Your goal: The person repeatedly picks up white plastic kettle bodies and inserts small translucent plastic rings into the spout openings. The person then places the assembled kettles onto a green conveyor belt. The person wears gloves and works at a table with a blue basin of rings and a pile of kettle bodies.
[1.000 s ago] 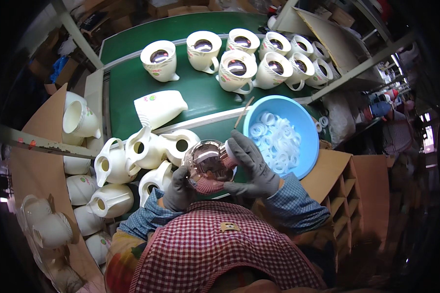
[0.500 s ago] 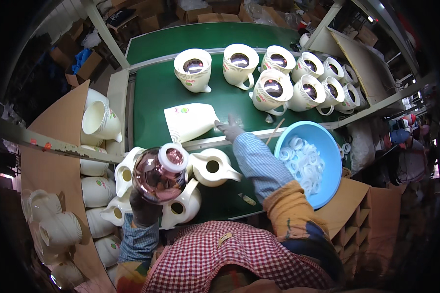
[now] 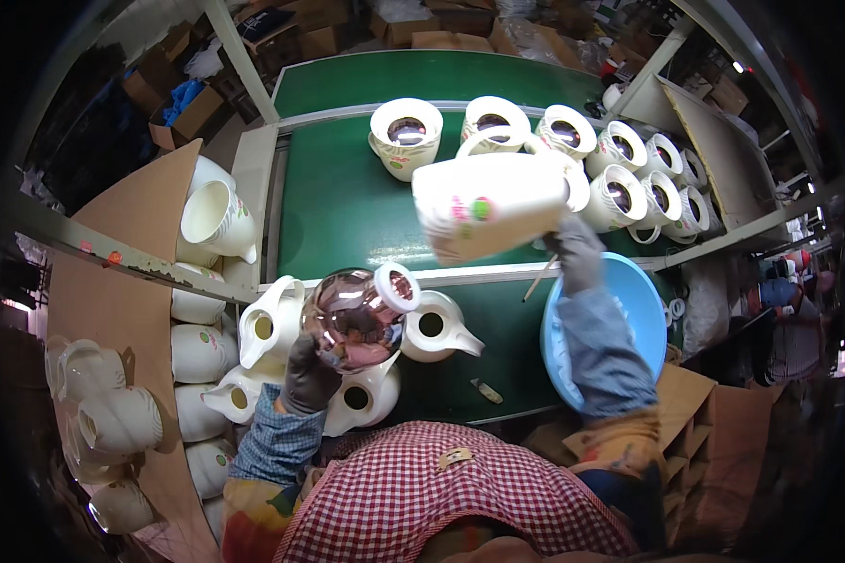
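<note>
My gloved left hand (image 3: pixel 310 377) is closed round the lower left side of a shiny, mirror-like glass flask liner (image 3: pixel 349 317) with a white ring on its neck. The liner is tilted, neck to the upper right. My gloved right hand (image 3: pixel 578 251) grips the right end of a white jug shell (image 3: pixel 488 202) with a printed pattern, held sideways over the green bench and blurred by motion. White spouted pieces (image 3: pixel 434 325) with round openings stand round the liner. A blue basin (image 3: pixel 643 281) of translucent white rings lies under my right forearm.
White jugs with shiny liners (image 3: pixel 406 141) stand along the far side of the green bench (image 3: pixel 338 206). More white jugs (image 3: pixel 218 220) are stacked by cardboard at the left. A small knife-like tool (image 3: pixel 485 390) and a thin stick (image 3: pixel 539 279) lie nearby. A metal frame (image 3: pixel 141 267) crosses the left.
My right hand has picked up the jug shell from the bench and carried it up and right. In my left hand, the liner leans further to the right. The whole view has shifted slightly.
</note>
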A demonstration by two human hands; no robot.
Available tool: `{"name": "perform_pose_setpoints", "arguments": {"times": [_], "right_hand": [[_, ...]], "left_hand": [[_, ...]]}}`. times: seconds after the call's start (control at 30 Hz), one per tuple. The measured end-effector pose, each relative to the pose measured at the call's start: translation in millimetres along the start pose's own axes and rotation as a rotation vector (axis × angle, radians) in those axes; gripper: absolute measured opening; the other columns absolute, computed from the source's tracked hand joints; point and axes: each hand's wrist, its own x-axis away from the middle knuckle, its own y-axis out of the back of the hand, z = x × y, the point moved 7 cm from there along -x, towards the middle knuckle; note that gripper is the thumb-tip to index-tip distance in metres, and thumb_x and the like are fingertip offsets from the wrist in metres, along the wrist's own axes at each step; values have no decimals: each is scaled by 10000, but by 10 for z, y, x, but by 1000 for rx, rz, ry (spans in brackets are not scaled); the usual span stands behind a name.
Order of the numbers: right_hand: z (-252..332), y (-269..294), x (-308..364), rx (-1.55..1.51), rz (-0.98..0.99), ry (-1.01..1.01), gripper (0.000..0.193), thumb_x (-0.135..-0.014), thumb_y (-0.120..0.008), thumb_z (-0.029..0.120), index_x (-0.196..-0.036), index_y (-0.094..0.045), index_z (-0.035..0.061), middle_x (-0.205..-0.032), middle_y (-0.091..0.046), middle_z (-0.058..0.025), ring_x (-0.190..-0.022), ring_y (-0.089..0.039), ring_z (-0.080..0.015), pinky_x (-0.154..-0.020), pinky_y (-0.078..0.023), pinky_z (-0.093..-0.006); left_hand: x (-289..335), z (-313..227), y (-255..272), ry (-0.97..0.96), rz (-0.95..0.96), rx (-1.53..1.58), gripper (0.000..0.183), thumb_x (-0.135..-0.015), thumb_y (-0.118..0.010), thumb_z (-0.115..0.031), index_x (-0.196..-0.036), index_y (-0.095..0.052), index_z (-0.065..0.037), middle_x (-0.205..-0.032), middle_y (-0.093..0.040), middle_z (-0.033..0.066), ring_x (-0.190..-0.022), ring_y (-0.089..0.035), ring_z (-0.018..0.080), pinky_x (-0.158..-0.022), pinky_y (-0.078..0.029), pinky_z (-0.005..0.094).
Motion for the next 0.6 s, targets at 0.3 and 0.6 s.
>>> {"name": "perform_pose_setpoints", "arguments": {"times": [0.3,0.6], "right_hand": [[2143,81,1750,391,34,380,250,-1035,-605,156,-1188,-669,-31,-1252,-676,-172,-1293,-543,-321,-1098,-405,-453],[1930,-317,2636,550,349,438,232,-926,-735,112,-1089,-711,-52,-1484,-482,-327,-1409,-462,-454,-1145,-404,-483]], "left_hand": [[-227,706,-920,324,186,67,846,-900,-704,-464,-1538,-362,-26,-1503,-507,173,-1355,-532,321,-1177,-400,490],[-219,1424,-1773,292,557,-662,571,-1041,-584,-250,-1530,-376,-40,-1501,-479,159,-1336,-520,278,-1135,-437,406]]}}
